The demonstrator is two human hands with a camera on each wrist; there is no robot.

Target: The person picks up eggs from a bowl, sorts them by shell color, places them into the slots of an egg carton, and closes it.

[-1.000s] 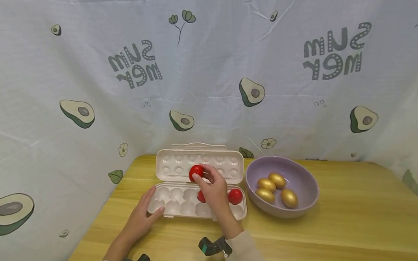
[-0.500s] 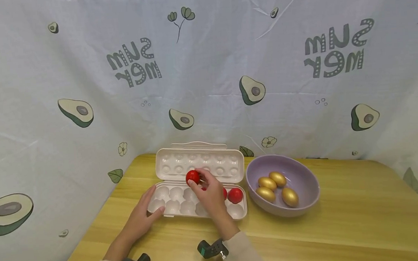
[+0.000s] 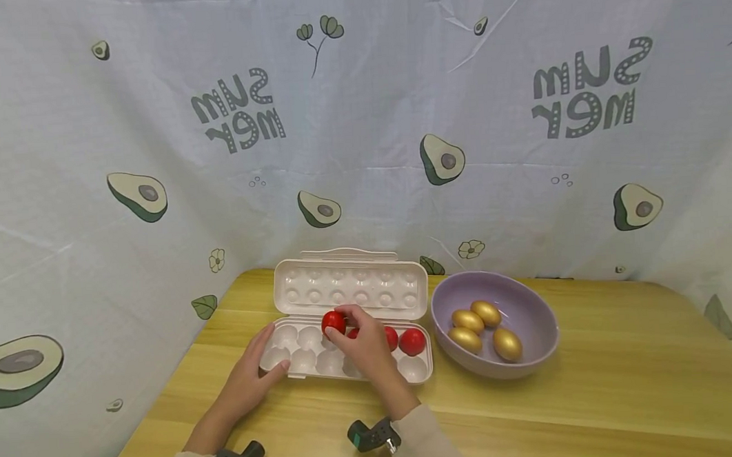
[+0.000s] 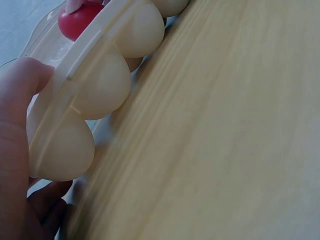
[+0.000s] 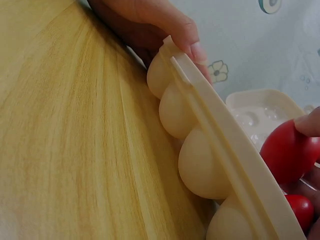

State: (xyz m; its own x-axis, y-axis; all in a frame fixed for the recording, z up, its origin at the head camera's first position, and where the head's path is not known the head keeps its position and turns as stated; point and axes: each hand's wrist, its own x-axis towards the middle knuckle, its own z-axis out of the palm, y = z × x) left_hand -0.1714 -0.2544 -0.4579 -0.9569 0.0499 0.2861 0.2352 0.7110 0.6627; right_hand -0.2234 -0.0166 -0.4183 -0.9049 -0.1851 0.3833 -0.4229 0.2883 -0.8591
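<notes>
A cream plastic egg carton [image 3: 303, 361] lies with its lid [image 3: 350, 279] folded back. My left hand [image 3: 249, 376] holds the carton's left end, thumb over the front rim and fingers below it in the left wrist view. Between thumb and fingers, my right hand [image 3: 367, 344] pinches a red egg [image 3: 333, 323], low over a back-row cup left of the middle. The same egg [image 5: 284, 152] shows above the rim in the right wrist view. Another red egg [image 3: 412, 341] sits at the back right, with more red ones partly hidden behind the right hand. Front cups at left are bare.
A purple bowl [image 3: 522, 310] with several gold eggs [image 3: 507, 345] stands right of the carton. Behind the wooden table [image 3: 628, 366] hangs a pale cloth [image 3: 361, 139] printed with avocados. Each wrist bears a black device [image 3: 373, 435].
My right hand has brought the red egg down and slightly left, from in front of the lid to over the cups. My left hand keeps its place on the carton's end.
</notes>
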